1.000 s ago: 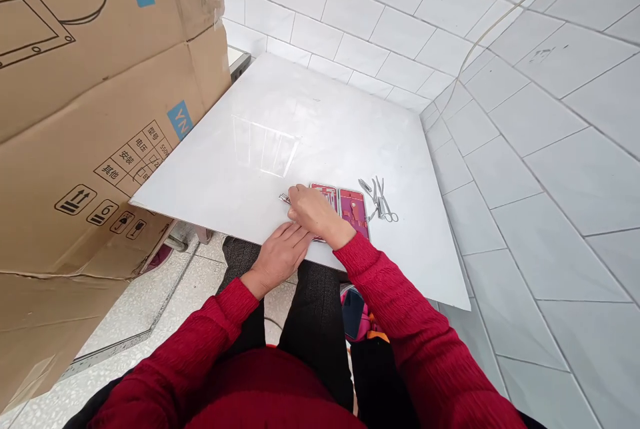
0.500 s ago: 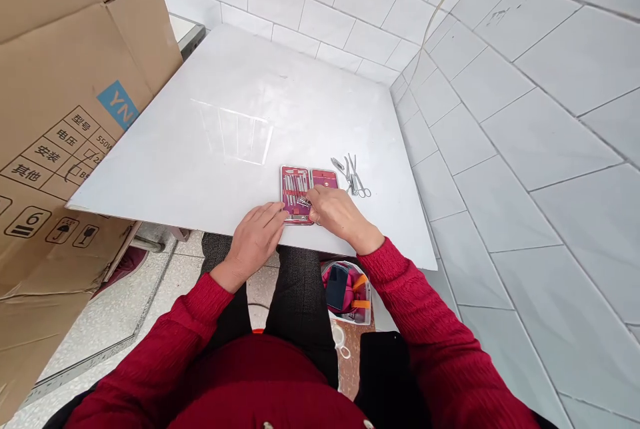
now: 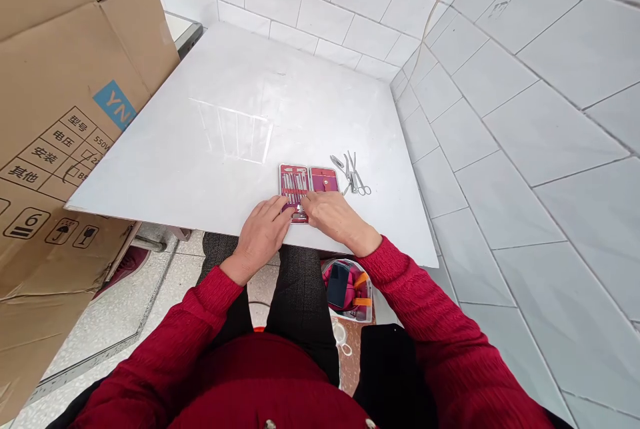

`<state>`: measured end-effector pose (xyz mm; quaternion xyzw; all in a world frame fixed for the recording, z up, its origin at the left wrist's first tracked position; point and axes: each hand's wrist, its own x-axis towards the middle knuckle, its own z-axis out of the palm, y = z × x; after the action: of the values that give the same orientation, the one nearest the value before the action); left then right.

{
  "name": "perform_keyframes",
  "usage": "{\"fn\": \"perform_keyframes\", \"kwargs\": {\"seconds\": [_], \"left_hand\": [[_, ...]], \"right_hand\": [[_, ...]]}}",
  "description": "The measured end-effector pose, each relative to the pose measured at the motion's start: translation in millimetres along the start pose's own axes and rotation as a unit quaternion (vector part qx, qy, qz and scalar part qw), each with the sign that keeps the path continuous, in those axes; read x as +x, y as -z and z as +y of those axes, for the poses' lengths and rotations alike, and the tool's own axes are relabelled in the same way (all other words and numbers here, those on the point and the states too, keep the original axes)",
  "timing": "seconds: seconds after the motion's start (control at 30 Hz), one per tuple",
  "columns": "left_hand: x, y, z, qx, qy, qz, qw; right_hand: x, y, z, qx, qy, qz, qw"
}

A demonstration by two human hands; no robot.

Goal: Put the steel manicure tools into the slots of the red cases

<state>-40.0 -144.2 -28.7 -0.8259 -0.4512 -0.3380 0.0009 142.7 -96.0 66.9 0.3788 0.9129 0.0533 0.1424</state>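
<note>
An open manicure case (image 3: 325, 180) lies near the front edge of the white table, with a red and purple lining and slim silver tools under a strap in its left half. My left hand (image 3: 265, 232) is closed over the case's lower left corner, fingers bent and tips on the lining. Across the lower middle of the case reaches my right hand (image 3: 333, 216), fingers pinched at a small silver tool (image 3: 301, 208) that they mostly cover; its kind cannot be made out. Right of the case lie loose scissors (image 3: 364, 190) and a nail clipper (image 3: 337, 161) among other metal tools.
The white tabletop (image 3: 300, 109) meets tiled walls at the back and right. A large cardboard box (image 3: 65, 96) stands along its left side. Below the front edge, a bag (image 3: 367, 289) holds pink things and a dark phone (image 3: 339, 284).
My left hand has moved slightly right and up, onto the case's corner. My right hand has shifted a little left and lower with the small silver tool, uncovering more of the case's right half.
</note>
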Motion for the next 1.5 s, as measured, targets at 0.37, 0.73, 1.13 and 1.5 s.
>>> {"fn": "perform_keyframes", "kwargs": {"seconds": [0.37,0.73,1.13,1.5], "left_hand": [[-2,-1,0,0.000,0.005,0.001,1.000],[-1,0,2,-0.027,0.006,-0.003,1.000],[-1,0,1,0.001,-0.004,-0.002,1.000],[-1,2,3,-0.003,0.011,-0.010,1.000]], "right_hand": [[-1,7,-2,-0.026,0.006,-0.033,0.999],[3,6,-2,-0.004,-0.005,-0.013,1.000],[4,5,0,0.018,-0.008,-0.007,1.000],[8,7,1,0.034,0.026,0.007,0.999]]}}
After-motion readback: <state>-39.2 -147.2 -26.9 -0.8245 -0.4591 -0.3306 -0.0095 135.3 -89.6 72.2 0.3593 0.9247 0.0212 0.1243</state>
